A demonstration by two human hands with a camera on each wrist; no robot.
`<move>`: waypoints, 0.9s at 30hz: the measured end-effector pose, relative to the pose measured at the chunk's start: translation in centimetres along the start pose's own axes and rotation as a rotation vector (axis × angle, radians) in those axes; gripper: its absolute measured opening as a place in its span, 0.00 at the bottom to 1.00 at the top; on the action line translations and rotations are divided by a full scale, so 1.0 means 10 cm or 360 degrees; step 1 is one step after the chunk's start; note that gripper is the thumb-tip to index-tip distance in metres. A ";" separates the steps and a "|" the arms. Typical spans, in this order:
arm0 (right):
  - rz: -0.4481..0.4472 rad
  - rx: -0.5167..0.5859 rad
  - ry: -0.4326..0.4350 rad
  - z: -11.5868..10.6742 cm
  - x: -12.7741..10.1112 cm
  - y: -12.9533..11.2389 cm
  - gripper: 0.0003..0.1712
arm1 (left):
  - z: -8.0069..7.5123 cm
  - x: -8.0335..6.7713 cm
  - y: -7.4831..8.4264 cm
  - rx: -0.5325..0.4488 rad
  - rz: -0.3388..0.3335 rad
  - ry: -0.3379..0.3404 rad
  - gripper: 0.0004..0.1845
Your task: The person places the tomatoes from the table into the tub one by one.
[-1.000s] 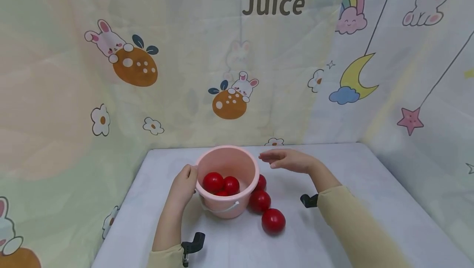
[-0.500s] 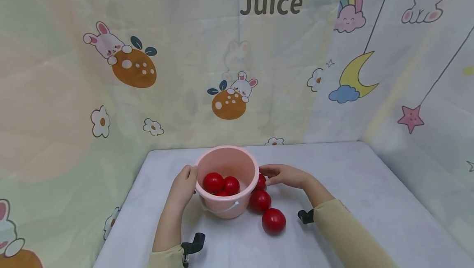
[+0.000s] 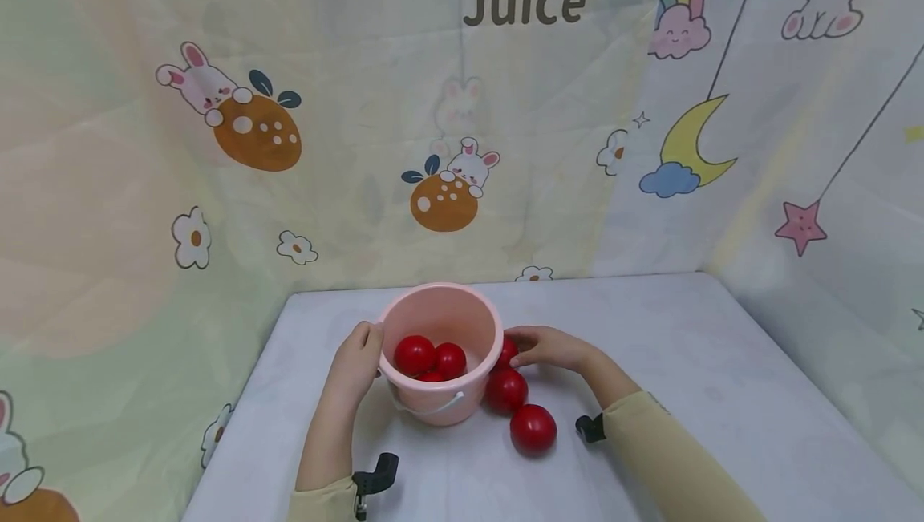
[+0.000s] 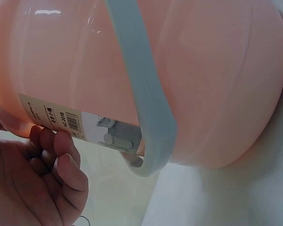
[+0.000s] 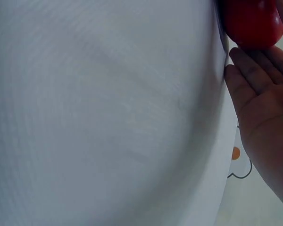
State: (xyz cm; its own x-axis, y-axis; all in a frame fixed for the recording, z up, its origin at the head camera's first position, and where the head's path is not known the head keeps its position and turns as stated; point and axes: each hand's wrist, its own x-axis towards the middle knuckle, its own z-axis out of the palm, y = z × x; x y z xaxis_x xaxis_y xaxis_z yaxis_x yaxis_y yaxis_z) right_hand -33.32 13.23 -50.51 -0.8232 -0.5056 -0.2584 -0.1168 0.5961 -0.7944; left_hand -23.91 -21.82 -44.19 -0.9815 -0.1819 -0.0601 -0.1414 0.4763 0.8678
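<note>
Looked to be mid-reach for the red ball (image 3: 508, 352) lying farthest back on the worktop (image 3: 650, 329), tucked against the right side of the pink bucket (image 3: 476, 394). Called for care, by this reading: little room between ball and bucket wall, so best taken from the open right side and from above, with thumb and fingers closed well round the smooth, round surface before any lift, lest it roll away. Wise also to avoid nudging the two other red balls (image 3: 506, 390) lying nearer on the worktop, and to keep the bucket braced.

Held the bucket by its left side with the left hand (image 3: 357, 362), thumb at the rim and fingers (image 4: 61, 160) curled against the wall beside the label (image 4: 56, 115) and the grey handle (image 4: 146, 108). Laid the right hand (image 3: 549, 345) on the ball with fingers (image 5: 245, 80) nearly straight, tips touching the ball (image 5: 252, 21), not closed round it; thumb not seen. Counted at least three red balls inside the bucket (image 3: 415, 354).
</note>
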 end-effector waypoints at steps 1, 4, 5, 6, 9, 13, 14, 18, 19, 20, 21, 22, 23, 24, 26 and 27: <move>-0.0010 -0.0004 0.0001 0.01 0.01 0.00 0.41 | 0.00 0.00 0.00 0.0000 0.0001 0.0004 0.23; -0.0024 -0.0017 0.0009 0.02 0.01 -0.01 0.40 | 0.00 0.00 0.00 -0.0008 0.0008 0.0004 0.23; -0.0029 -0.0022 0.0011 0.02 0.01 -0.01 0.40 | 0.01 0.01 -0.01 -0.0009 0.0008 0.0003 0.23; -0.0035 -0.0023 0.0010 0.02 0.01 -0.01 0.40 | 0.01 0.01 -0.01 -0.0011 0.0007 0.0002 0.23; -0.0040 -0.0021 0.0011 0.02 0.01 0.00 0.40 | 0.01 0.01 -0.01 -0.0014 -0.0005 -0.0005 0.23; -0.0040 -0.0047 0.0021 0.03 0.02 0.00 0.40 | 0.00 0.01 0.00 -0.0015 -0.0016 -0.0006 0.23; -0.0039 -0.0055 0.0027 0.03 0.03 -0.01 0.40 | 0.00 0.01 0.00 -0.0014 -0.0017 -0.0005 0.23; -0.0019 -0.0081 0.0042 0.03 0.04 -0.02 0.40 | -0.01 0.00 0.01 -0.0017 -0.0005 -0.0005 0.23; -0.0015 -0.0083 0.0045 0.03 0.04 -0.02 0.40 | -0.01 0.00 0.01 -0.0016 -0.0002 -0.0005 0.23; -0.0012 -0.0082 0.0045 0.03 0.04 -0.02 0.40 | -0.01 0.00 0.01 -0.0016 -0.0001 -0.0004 0.23; -0.0010 -0.0080 0.0045 0.03 0.03 -0.02 0.40 | -0.01 -0.01 0.01 -0.0016 0.0004 -0.0004 0.23; -0.0008 -0.0077 0.0044 0.03 0.03 -0.02 0.40 | -0.01 -0.01 0.01 -0.0015 0.0004 -0.0003 0.23; -0.0010 -0.0070 0.0044 0.02 0.03 -0.02 0.40 | -0.01 -0.01 0.01 -0.0014 0.0006 -0.0003 0.23; -0.0012 -0.0065 0.0042 0.02 0.02 -0.02 0.40 | 0.00 -0.01 0.01 -0.0013 0.0007 -0.0002 0.23; -0.0019 -0.0054 0.0039 0.02 0.02 -0.03 0.40 | 0.00 -0.01 0.01 -0.0011 0.0005 0.0001 0.23; -0.0017 -0.0051 0.0040 0.01 0.01 -0.03 0.40 | 0.00 -0.01 0.01 -0.0010 0.0006 0.0003 0.23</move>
State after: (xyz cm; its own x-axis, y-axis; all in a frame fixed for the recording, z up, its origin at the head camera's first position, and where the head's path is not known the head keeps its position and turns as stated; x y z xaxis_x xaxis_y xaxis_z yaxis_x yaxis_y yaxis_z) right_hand -33.32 12.92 -50.39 -0.8354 -0.4965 -0.2359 -0.1430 0.6107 -0.7789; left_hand -23.82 -21.75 -44.13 -0.9818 -0.1816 -0.0558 -0.1367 0.4716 0.8712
